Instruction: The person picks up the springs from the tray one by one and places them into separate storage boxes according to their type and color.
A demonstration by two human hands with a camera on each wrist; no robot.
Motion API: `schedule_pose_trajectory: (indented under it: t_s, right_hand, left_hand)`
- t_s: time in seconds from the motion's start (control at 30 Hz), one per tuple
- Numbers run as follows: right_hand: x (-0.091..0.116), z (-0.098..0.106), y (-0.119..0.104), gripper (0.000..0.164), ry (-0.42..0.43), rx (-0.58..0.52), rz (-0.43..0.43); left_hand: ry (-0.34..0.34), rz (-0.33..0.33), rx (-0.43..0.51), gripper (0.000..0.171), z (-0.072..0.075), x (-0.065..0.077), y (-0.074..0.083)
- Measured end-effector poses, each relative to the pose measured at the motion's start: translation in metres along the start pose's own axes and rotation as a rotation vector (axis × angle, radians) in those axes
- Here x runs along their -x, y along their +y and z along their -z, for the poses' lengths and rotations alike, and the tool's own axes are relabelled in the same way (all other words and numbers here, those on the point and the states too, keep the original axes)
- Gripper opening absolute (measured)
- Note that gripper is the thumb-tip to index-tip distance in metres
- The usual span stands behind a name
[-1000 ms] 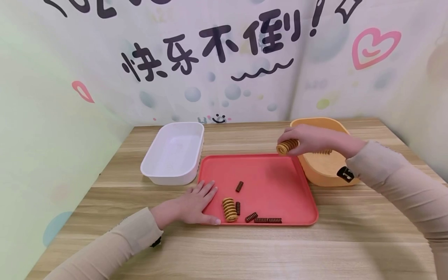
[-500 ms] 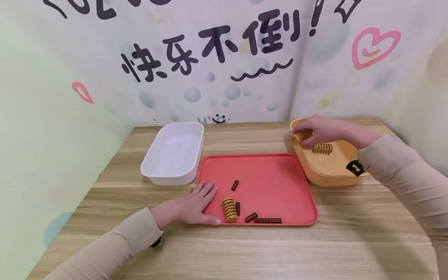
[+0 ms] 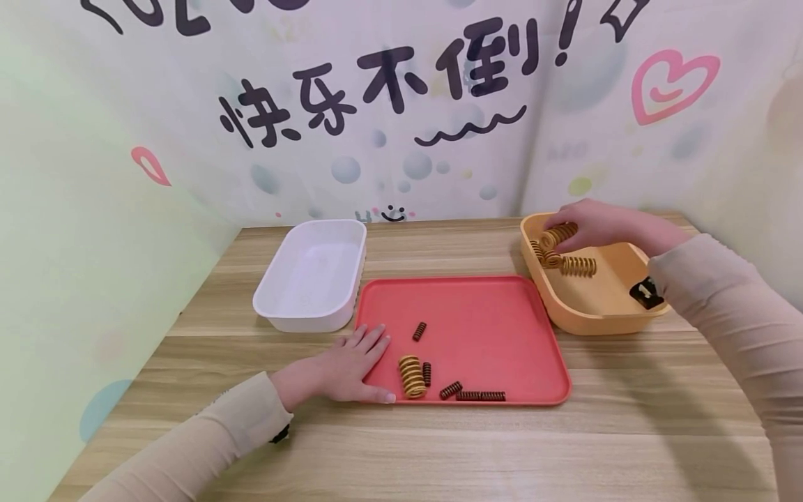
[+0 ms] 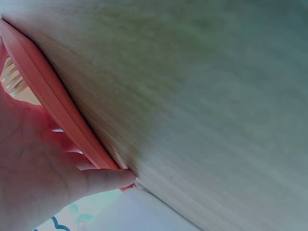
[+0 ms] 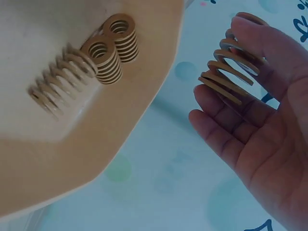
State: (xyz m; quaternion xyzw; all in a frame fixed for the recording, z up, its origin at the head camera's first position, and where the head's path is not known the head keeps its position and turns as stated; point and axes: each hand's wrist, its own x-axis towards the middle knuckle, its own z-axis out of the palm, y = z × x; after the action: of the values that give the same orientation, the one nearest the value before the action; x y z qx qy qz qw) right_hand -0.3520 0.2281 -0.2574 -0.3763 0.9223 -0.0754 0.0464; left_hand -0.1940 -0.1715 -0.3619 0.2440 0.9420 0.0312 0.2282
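Head view: a gold spring (image 3: 560,236), probably stiff and best pinched across its coils, is gripped by the right hand (image 3: 592,222) at ten o'clock over the orange bin (image 3: 602,322), the left hand (image 3: 351,366) being spread at eight o'clock on the red tray (image 3: 483,341).

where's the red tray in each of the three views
Head: red tray, below and right of centre.
Left wrist: red tray, its edge slanting down the left side.
Right wrist: not in it.
Landmark shared by head and left wrist: the left hand touching it.
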Motion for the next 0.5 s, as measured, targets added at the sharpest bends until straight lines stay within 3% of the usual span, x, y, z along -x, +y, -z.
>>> schedule_pose_trajectory:
  t_s: [0.27,0.5]
  right_hand:
    - [-0.004,-0.01,0.016,0.031,-0.037,-0.02,-0.049]
    - [-0.01,-0.021,0.024,0.029,-0.074,-0.009,-0.037]
  left_hand:
    - [0.002,-0.011,0.004,0.096,0.001,0.001,0.0]
    - [0.001,-0.011,0.01,0.096,0.002,0.001,0.002]
